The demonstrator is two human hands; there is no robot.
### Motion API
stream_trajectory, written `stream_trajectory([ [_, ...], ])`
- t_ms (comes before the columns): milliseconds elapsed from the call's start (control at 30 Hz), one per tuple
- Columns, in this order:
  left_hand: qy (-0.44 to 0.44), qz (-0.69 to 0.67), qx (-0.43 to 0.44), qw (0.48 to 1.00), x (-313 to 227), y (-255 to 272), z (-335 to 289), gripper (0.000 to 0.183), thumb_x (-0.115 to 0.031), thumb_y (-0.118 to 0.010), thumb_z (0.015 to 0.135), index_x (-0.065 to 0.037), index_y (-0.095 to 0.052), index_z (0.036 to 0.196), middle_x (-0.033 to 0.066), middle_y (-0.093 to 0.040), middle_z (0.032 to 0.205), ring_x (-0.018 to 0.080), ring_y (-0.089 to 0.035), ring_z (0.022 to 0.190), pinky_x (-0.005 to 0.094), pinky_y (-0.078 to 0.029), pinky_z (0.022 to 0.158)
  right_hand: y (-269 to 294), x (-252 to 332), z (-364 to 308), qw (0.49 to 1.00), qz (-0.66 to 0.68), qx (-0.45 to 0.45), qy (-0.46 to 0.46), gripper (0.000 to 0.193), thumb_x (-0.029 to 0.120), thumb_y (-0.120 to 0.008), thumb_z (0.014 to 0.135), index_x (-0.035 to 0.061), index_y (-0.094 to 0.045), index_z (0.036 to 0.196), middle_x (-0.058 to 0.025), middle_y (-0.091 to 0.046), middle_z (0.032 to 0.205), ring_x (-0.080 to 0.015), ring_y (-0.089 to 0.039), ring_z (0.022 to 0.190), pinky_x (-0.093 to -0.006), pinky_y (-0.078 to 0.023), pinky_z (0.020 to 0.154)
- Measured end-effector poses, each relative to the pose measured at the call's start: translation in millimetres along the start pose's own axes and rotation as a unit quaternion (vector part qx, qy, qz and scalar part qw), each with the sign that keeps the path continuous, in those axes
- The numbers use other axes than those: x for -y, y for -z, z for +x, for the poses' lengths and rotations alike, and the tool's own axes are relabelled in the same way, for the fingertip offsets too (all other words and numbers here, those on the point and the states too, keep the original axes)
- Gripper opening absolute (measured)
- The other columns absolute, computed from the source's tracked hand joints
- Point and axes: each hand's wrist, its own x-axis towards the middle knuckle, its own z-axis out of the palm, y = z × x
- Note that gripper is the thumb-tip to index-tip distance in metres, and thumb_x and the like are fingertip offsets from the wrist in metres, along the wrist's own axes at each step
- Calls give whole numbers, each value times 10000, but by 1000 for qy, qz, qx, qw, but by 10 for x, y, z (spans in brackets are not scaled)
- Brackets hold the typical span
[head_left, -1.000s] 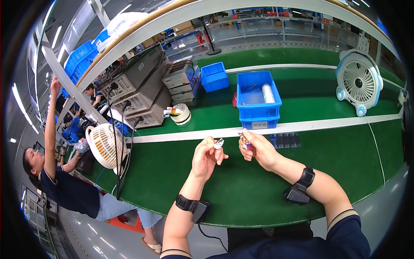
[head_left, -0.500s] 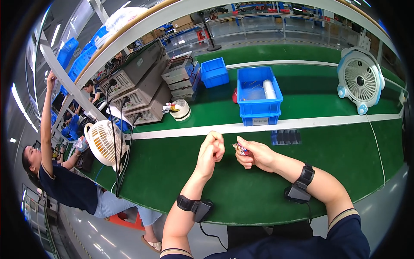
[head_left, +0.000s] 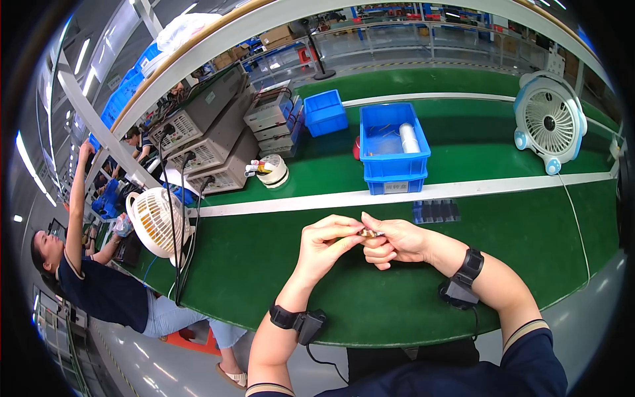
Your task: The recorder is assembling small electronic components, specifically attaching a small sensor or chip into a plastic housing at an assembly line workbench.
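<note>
Over the green work table, my two hands meet at a small shiny packet (head_left: 370, 233) with patches of brown, white and dark colour. My right hand (head_left: 400, 242) is closed round it, with thumb and bent index finger pinching it. The fingertips of my left hand (head_left: 324, 247) pinch its left end. Fingers hide much of the packet, so its exact kind cannot be made out. Just beyond my right hand, a flat dark-blue translucent strip (head_left: 436, 211) lies on the table (head_left: 370, 301).
Stacked blue bins (head_left: 395, 168) holding a white roll stand ahead, with another blue bin (head_left: 325, 113) behind. A white-blue fan (head_left: 550, 124) is at right; a white fan (head_left: 157, 223) with hanging cables at left. A co-worker (head_left: 106, 294) reaches upward beside grey equipment boxes (head_left: 218, 155).
My left hand has opened from its curled shape and moved right to pinch the packet. My right hand has stayed in place, and the packet has turned flatter. The co-worker's raised hand has lowered slightly.
</note>
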Motion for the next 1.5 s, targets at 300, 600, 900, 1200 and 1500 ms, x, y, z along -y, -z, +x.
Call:
stream_trajectory([
  [300,-103,118,-87,984,-536,-28,-74,163,69,-686,667,11,-674,819,126,-656,791,173,-639,672,228,-504,568,-502,269,-314,906,-337,-124,222,441,435,-376,925,43,-508,773,12,-419,546,-77,-414,514,-233,-361,501],
  [600,-356,170,168,903,-1672,29,-194,62,-12,-619,684,-60,-648,660,101,-671,708,56,-285,358,219,-189,371,-1232,479,-892,557,-634,-29,535,83,81,-621,711,92,-619,793,34,-403,594,-80,-415,466,-216,-301,390],
  [900,-405,61,129,903,-1771,-376,-47,117,-23,-590,733,-69,-681,789,54,-681,777,35,-290,401,201,-189,392,-1380,441,-1112,475,-620,-58,622,107,54,-620,723,120,-599,804,3,-484,624,-96,-395,472,-217,-331,428],
  [1200,-406,65,147,900,-1835,-339,-117,143,-7,-581,724,-85,-675,798,17,-678,798,42,-316,424,192,-232,418,-1408,389,-1055,464,-605,-79,642,110,59,-609,744,142,-616,817,13,-488,614,-84,-381,464,-211,-322,432],
  [1500,-451,69,72,887,-1724,-417,-109,124,-8,-620,695,-110,-664,752,-16,-657,717,44,-301,398,206,-220,395,-1387,384,-995,482,-593,-74,641,87,85,-616,749,137,-620,818,13,-470,599,-78,-364,450,-208,-312,417],
])
